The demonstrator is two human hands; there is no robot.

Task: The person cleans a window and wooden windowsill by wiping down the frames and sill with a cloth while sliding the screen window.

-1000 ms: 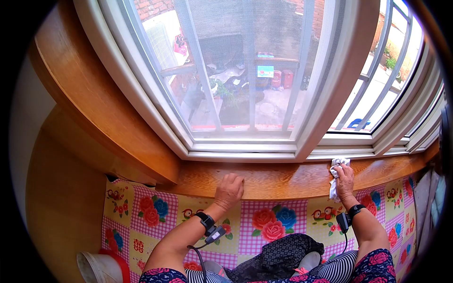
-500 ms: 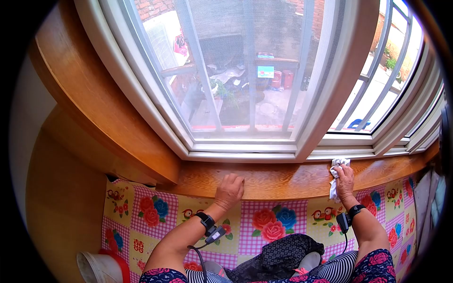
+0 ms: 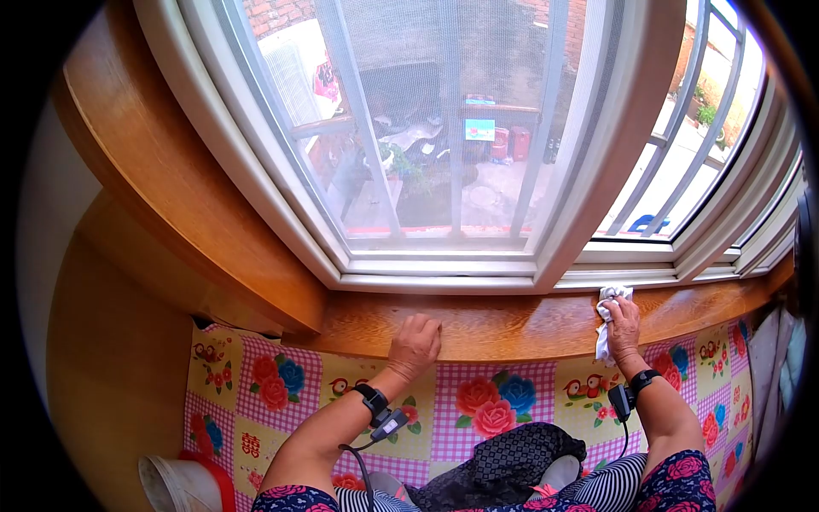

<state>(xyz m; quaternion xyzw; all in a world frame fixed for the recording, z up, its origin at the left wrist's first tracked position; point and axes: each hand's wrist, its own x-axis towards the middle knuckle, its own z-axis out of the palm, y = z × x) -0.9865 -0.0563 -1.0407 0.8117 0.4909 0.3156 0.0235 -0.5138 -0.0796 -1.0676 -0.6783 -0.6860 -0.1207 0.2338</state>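
My right hand [image 3: 624, 328] grips a crumpled white cloth [image 3: 606, 328] against the wooden windowsill [image 3: 503, 328], close below the window frame. Part of the cloth hangs over the sill's front edge. Farther left, my left hand [image 3: 415, 347] rests on the same sill near its front edge, its fingers curled in with nothing seen in them. Each wrist wears a black strap with a small device and a cable.
Above the sill stands a white-framed sliding window [image 3: 444, 282] with a mesh screen and metal bars outside. A flower-patterned sheet [image 3: 490, 397] covers the surface below. Dark patterned fabric [image 3: 503, 461] lies between the legs. A white bucket [image 3: 166, 482] stands lower left.
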